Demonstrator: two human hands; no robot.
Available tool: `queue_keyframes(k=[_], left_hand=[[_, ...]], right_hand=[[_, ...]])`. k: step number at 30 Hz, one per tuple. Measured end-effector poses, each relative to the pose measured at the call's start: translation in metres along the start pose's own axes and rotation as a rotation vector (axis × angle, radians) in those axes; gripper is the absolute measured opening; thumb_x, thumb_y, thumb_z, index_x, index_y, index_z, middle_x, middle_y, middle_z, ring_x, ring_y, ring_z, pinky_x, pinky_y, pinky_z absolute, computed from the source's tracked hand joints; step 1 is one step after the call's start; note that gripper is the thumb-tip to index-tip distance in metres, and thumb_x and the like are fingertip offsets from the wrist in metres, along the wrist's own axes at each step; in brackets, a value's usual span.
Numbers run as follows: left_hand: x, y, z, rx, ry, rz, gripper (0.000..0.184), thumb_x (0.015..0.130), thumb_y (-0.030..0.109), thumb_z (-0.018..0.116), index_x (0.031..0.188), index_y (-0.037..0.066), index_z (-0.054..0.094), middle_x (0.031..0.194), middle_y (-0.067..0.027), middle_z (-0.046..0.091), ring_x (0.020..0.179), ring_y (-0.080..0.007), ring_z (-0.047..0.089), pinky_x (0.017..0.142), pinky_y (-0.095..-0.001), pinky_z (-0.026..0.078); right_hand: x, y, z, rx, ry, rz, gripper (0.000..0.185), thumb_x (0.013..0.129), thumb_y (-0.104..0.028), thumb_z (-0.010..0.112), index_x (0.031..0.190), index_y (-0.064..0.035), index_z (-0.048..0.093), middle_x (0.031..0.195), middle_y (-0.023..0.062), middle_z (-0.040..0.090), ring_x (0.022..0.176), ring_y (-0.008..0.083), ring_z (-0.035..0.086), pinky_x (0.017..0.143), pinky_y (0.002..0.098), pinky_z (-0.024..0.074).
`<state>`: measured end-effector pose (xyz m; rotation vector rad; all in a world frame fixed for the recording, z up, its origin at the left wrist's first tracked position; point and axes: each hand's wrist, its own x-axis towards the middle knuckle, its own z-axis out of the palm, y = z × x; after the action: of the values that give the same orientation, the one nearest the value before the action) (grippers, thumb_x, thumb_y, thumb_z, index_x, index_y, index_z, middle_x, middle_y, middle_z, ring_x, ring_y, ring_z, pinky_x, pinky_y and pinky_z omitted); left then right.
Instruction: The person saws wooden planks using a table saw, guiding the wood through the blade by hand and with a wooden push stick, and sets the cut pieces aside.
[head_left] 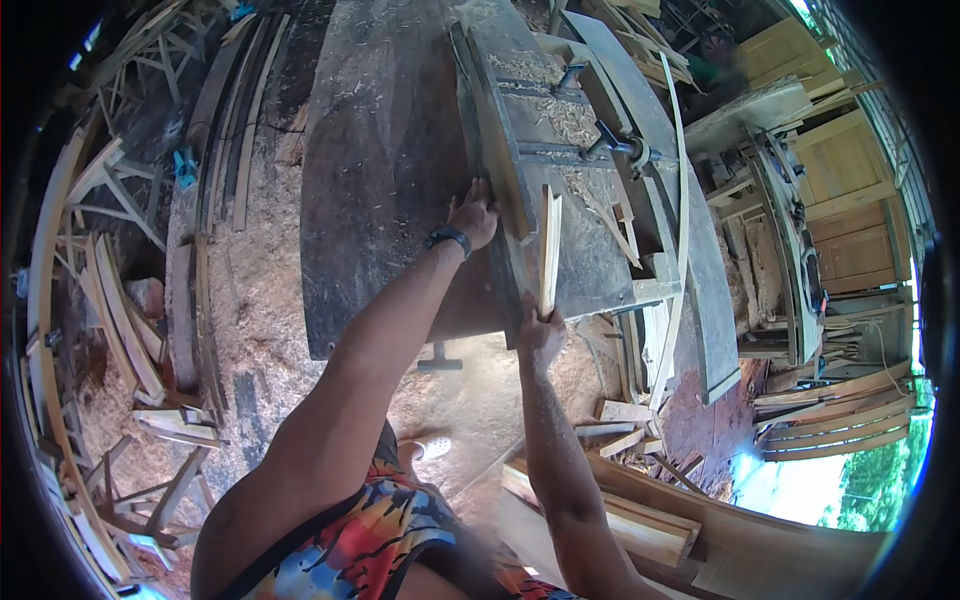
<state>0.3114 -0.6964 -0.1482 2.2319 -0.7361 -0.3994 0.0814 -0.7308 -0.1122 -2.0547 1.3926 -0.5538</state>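
My right hand [541,335] is closed around the lower end of a pale wooden strip [550,250], which points away from me over the near edge of the worktable [380,200]. Further up, my left hand [473,213], with a dark band at the wrist, rests against the side of a long wooden fence board [503,140] on the tabletop. Its fingers look stretched out, and their tips partly hide against the board. The strip lies just right of the fence board's near end.
Clamps with dark handles [606,140] and metal bars stand right of the fence. A long thin strip [682,200] runs along the table's right side. Sawdust [262,270] and stacked boards [125,310] cover the left floor. Planks [620,510] lie at lower right.
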Motion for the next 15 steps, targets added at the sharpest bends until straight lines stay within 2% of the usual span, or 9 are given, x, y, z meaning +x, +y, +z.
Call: queue_keyframes(k=[2,3,6,9,15], left_hand=[[-0.011,0.004,0.014,-0.071,0.048,-0.042,0.070,0.101,0.039,0.035,0.151,-0.007,0.016,0.158,-0.0247,0.020,0.149,-0.0316,0.018,0.119,-0.0528,0.015],[-0.014,-0.012,0.041,0.027,0.042,0.032,0.071,0.101,0.039,0.035,0.149,-0.009,0.017,0.156,-0.0285,0.021,0.148,-0.0355,0.018,0.118,-0.0534,0.017],[-0.071,0.016,0.029,-0.010,-0.001,0.076,0.069,0.102,0.034,0.037,0.149,-0.011,0.015,0.155,-0.0329,0.019,0.148,-0.0410,0.015,0.119,-0.0522,0.016],[-0.066,0.016,0.039,-0.007,0.091,0.075,0.070,0.101,0.037,0.038,0.146,-0.013,0.019,0.153,-0.0335,0.022,0.146,-0.0400,0.020,0.117,-0.0531,0.020],[-0.041,0.012,0.023,-0.009,0.041,0.045,0.069,0.101,0.032,0.041,0.148,-0.012,0.016,0.155,-0.0318,0.018,0.148,-0.0385,0.015,0.119,-0.0501,0.016]], right_hand=[[0.003,0.001,0.003,-0.075,0.018,-0.025,0.056,0.078,-0.055,0.070,0.079,0.0018,0.066,0.068,0.0209,0.064,0.068,0.0406,0.065,0.065,0.0488,0.0489],[0.004,0.001,0.004,-0.085,0.014,-0.022,0.056,0.078,-0.055,0.070,0.079,0.0014,0.066,0.068,0.0212,0.065,0.068,0.0406,0.065,0.065,0.0492,0.0491],[0.002,-0.001,0.005,-0.089,0.015,-0.006,0.056,0.079,-0.056,0.068,0.080,0.0005,0.066,0.070,0.0220,0.065,0.071,0.0409,0.067,0.065,0.0502,0.0496],[0.005,-0.006,0.007,-0.090,0.041,0.000,0.057,0.079,-0.057,0.068,0.080,-0.0001,0.066,0.072,0.0226,0.066,0.074,0.0416,0.067,0.066,0.0513,0.0499],[0.019,-0.016,0.024,-0.111,0.024,0.038,0.059,0.080,-0.059,0.066,0.082,-0.0008,0.064,0.075,0.0225,0.067,0.075,0.0435,0.067,0.068,0.0524,0.0501]])
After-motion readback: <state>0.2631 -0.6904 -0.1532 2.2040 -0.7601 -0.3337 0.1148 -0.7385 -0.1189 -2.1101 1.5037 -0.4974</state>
